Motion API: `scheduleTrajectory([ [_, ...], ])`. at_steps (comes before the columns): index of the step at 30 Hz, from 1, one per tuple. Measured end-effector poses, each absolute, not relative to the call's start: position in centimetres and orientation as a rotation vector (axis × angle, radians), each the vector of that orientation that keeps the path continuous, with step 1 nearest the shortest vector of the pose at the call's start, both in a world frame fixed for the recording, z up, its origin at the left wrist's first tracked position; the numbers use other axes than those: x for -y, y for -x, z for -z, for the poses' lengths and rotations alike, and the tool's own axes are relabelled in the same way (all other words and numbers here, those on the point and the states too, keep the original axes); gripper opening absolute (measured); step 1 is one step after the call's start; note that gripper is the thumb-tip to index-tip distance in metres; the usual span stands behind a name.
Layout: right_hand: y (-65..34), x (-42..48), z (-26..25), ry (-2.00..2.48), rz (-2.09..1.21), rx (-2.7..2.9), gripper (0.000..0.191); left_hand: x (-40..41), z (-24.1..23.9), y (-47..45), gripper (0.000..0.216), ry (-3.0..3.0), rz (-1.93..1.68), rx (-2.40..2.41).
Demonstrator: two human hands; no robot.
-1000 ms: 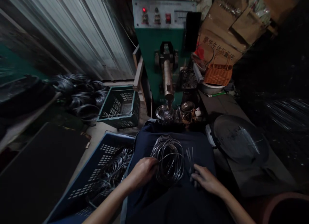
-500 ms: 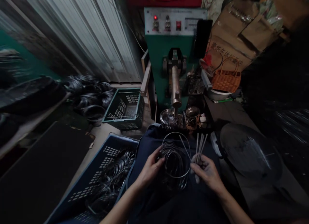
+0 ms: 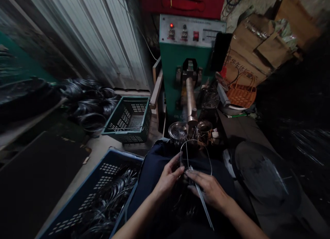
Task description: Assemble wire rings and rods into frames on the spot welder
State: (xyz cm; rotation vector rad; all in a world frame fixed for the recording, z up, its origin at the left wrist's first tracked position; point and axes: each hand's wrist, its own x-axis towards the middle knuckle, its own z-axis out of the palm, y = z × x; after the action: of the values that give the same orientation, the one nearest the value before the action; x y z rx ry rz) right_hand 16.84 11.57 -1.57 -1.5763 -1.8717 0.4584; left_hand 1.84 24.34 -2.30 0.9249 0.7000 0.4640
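The fingers (image 3: 178, 171) of the left hand (image 3: 165, 182) are closed on the left side of a thin wire ring (image 3: 192, 140); those of the right hand (image 3: 212, 191) are closed on a bundle of slender metal rods (image 3: 203, 203). The ring stands upright above a dark cloth (image 3: 154, 163) on the person's lap. The rods slant down to the right, beneath the right hand. One wire rises nearly vertically within the ring's outline.

From left to right: dark wire coils (image 3: 94, 105) lie piled near the corrugated metal sheet (image 3: 113, 43). A blue perforated crate (image 3: 127, 154) holds tangled wire pieces (image 3: 116, 194); a green perforated crate (image 3: 129, 137) stands behind it. At centre, beyond the hands, a green machine (image 3: 171, 57) carries a cylindrical metal arm (image 3: 190, 96); its red indicator lamp (image 3: 171, 25) is lit. On the right, a bench (image 3: 235, 125) carries a dark round pan (image 3: 268, 173). A wicker basket (image 3: 242, 95) stands farther back, before a cardboard box (image 3: 247, 60).
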Motion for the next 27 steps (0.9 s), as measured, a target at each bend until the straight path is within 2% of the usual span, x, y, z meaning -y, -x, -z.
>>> scheduleTrajectory([
  [7,-17.3,-12.4,0.2,1.590,-0.359,1.912,0.048,-24.8,1.3,-2.6,0.079,-0.847,-0.451,-0.699],
  [27,-18.5,-13.0,-1.4,1.620,-0.301,1.908,0.050,-24.7,1.1,-4.3,0.075,-0.804,-0.532,-0.571],
])
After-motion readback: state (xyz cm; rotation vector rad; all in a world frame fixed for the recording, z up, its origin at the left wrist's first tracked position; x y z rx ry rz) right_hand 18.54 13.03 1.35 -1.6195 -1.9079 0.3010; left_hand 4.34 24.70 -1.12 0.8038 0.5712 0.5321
